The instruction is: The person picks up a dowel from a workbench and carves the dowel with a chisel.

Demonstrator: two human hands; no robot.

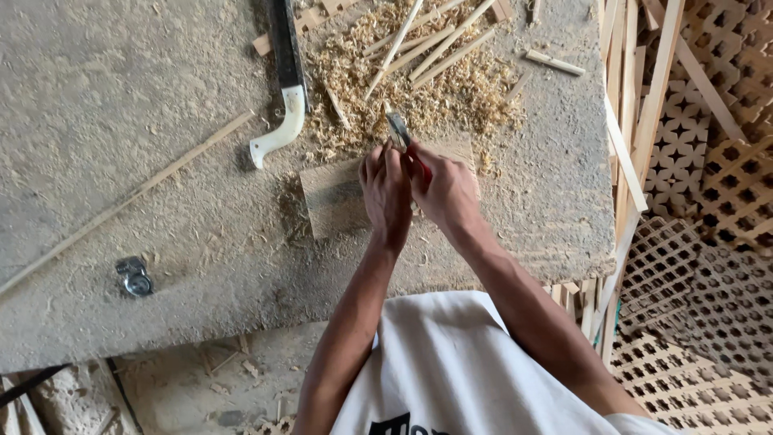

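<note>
Seen from above, over a dusty grey slab (121, 97) serving as a workbench. Both hands close together near the middle. Right hand (444, 192) curled tight round the red handle of a small cutter (400, 133), grey metal tip poking up beyond the knuckles toward a heap of wood shavings (403, 80). Left hand (386, 193) also curled, fingers drawn in just beside the cutter's tip, touching the right hand; probably pinching something thin, though impossible to tell what, since the fingers cover it. Under and just left of both hands, a small flat wooden block (334, 197) lying on the slab. Most of the cutter's handle hidden inside the right fist, only a sliver of red showing. Among the shavings, several thin wooden sticks (439, 40), pale and loose, crossing one another. Left of the heap, a saw (286, 89) with a white hooked handle and a dark blade cut off by the top edge. A long thin strip (129, 197) lying slantwise across the slab. Near the left front edge, a small metal clamp (134, 276), shape hard to read. Off to the right, stacked wooden lattice panels (700, 161), partly cut off by the frame. White shirt (451, 370) filling the bottom.
</note>
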